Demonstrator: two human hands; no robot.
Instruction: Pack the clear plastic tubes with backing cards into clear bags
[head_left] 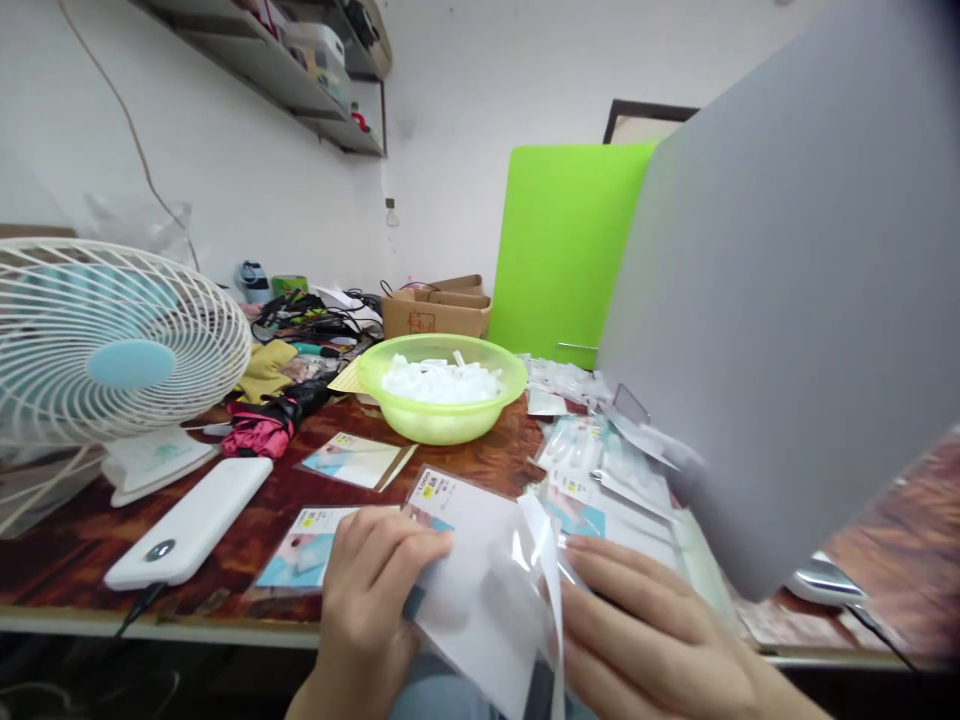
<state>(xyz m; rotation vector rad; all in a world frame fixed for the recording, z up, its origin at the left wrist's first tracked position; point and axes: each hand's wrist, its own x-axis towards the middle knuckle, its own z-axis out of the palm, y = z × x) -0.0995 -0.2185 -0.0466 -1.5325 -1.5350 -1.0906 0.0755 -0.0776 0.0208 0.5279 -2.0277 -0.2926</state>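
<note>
In front of me, a clear plastic bag with a printed card (469, 570) is held at a tilt over the table's front edge. My left hand (379, 580) grips its left side, thumb on top and fingers curled. On the right, my right hand (645, 630) has its fingers pressed together at the bag's edge, by a white strip (546, 560) that stands up along it. The fingertips of that hand are partly hidden behind clear film. Another printed card packet (304, 545) lies flat beside my left hand, partly covered by it. A further packet (351, 458) lies behind.
A pale green basin (442, 425) of small white pieces stands mid-table. Stacked packets (600, 480) lie right, beside a tall grey panel (780, 280) and a green panel (566, 250). To the left are a white power bank (191, 520), a fan (127, 340) and a pink folded umbrella (259, 428).
</note>
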